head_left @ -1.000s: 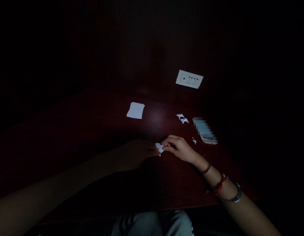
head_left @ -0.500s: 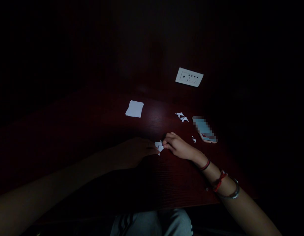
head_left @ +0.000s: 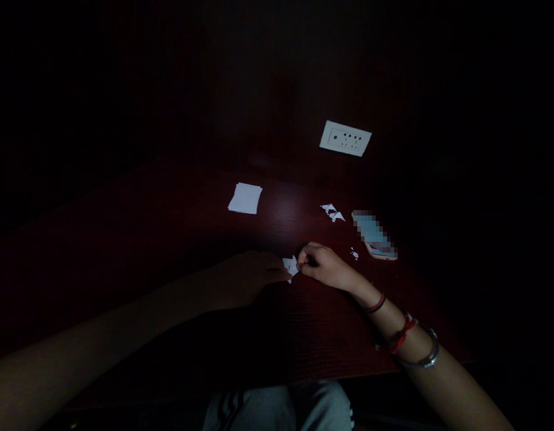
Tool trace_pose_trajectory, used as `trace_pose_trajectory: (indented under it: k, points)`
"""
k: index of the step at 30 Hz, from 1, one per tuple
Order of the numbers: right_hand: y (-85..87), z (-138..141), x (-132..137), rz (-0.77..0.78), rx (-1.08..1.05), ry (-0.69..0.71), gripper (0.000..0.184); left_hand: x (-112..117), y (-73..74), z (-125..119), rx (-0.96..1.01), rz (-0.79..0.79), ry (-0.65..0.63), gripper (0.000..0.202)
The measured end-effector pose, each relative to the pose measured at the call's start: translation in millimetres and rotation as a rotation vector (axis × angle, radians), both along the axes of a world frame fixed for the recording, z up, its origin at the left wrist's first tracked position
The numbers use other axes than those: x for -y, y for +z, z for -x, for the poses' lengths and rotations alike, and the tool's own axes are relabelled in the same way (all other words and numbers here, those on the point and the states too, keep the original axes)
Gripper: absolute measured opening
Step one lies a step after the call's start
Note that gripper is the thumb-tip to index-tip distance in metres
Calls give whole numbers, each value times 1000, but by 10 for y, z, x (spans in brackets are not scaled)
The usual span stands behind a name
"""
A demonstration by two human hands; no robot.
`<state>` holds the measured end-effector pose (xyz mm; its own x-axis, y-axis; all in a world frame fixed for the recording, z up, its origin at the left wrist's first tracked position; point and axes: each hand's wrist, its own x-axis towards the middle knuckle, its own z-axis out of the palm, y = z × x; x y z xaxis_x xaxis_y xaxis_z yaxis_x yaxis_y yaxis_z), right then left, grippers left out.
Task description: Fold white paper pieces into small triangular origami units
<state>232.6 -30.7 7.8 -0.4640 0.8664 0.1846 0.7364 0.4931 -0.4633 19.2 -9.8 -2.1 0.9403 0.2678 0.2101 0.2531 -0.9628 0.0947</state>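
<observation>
A small folded piece of white paper (head_left: 290, 267) lies low over the table between my hands. My left hand (head_left: 255, 275), in deep shade, comes from the left and holds the paper's left side, its thumb along the near edge. At the right tip of the paper, my right hand (head_left: 318, 265) is closed in a pinch, thumb and forefinger on the edge. Its other fingers are curled. Bracelets circle the right wrist and forearm.
Behind my hands a stack of white square papers (head_left: 245, 199) lies on the dark red table (head_left: 277, 224). Folded paper pieces (head_left: 333, 213), small paper scraps (head_left: 354, 254) and a phone (head_left: 374, 234) are on the right. A power socket (head_left: 346, 139) is on the wall behind.
My right hand's fingers have shifted slightly at the paper's right edge, and a gap now shows between thumb and forefinger. The left hand stays on the paper.
</observation>
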Motion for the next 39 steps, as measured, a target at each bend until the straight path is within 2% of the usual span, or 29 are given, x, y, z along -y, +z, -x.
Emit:
trace_pose_trajectory:
  k: [6,10,17,23,30,35,37,39]
  points:
    - [-10,-41,24,-26,-67,0,3,9,33,-1,-17,18,7,45]
    - [-21,-22,38,-5,-101,3,16,6,37,1,-21,17,-8,45]
    - [-65,-7,-10,167,-206,-69,16,-23,-14,-3,-10,6,-19,47]
    - [-102,-41,-92,337,-416,-144,16,-35,-21,-16,-16,-9,-27,45]
    - [-96,-33,-125,380,-482,-168,11,-14,-16,-2,49,5,-10,45]
    - [-76,-87,-90,303,-480,-134,14,-5,2,-2,19,44,0,48]
    - [-54,-131,-39,179,-374,-38,20,-7,7,-4,10,49,0,50]
    - [-22,-169,33,7,-173,107,27,-7,12,-3,3,53,-2,53]
